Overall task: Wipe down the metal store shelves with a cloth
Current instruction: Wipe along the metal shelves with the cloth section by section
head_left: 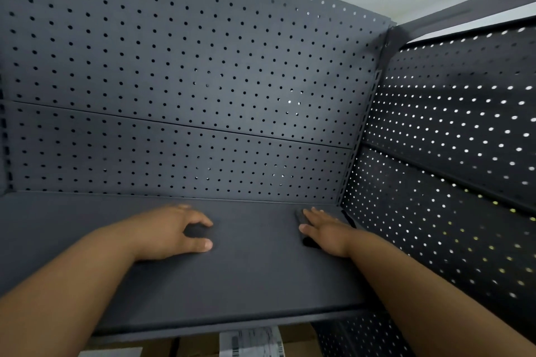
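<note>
A dark grey metal shelf [255, 275] runs across the lower half of the view. My right hand [326, 230] lies flat near the shelf's right end, pressing down on a dark cloth [308, 242] that shows at its fingertips and under its thumb. The cloth is nearly the same colour as the shelf and mostly hidden by the hand. My left hand [174, 230] rests on the shelf left of centre, thumb and fingers curved apart, with nothing in it.
A perforated back panel [185, 72] rises behind the shelf. A perforated side panel [452, 159] closes the right end, with a slotted upright [364, 130] in the corner. Cardboard boxes with a paper label [252, 342] sit below the shelf's front edge.
</note>
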A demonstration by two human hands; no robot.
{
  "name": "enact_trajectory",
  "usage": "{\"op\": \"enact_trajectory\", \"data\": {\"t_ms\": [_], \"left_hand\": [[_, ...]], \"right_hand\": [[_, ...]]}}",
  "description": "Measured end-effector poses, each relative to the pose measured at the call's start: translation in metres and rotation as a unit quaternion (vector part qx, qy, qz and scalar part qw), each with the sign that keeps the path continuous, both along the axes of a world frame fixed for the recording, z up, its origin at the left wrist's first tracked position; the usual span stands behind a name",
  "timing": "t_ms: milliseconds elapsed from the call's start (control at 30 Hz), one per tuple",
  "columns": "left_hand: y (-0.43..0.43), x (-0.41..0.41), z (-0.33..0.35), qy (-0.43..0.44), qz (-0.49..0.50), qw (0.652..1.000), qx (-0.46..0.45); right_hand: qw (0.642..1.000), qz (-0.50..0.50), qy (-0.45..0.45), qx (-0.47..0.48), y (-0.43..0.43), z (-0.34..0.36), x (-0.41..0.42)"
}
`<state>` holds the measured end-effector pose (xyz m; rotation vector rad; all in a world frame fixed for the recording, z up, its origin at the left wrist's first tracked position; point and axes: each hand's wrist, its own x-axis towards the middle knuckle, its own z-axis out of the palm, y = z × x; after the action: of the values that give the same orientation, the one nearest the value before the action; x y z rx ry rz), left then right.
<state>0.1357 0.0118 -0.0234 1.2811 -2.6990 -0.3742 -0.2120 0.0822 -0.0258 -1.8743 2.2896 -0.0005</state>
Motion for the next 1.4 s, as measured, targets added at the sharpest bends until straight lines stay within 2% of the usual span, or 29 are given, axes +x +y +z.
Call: {"op": "enact_trajectory", "data": {"t_ms": [233,467,1133,1400], "left_hand": [[-0.001,0.001,-0.001,0.011,-0.009,1.000,-0.007],[0.004,0.004,0.000,0.029,-0.017,0.999,-0.011],[0.001,0.010,-0.001,0.057,-0.027,0.998,0.031],[0.002,0.005,-0.002,0.057,-0.016,0.998,0.017]], "right_hand": [[1.000,-0.027,-0.004,-0.007,-0.046,-0.002,-0.004],[0.999,-0.036,-0.003,-0.009,-0.045,0.000,0.000],[1.000,0.017,-0.005,-0.017,0.110,0.006,0.030],[1.000,0.015,0.001,-0.007,0.117,0.009,0.035]]}}
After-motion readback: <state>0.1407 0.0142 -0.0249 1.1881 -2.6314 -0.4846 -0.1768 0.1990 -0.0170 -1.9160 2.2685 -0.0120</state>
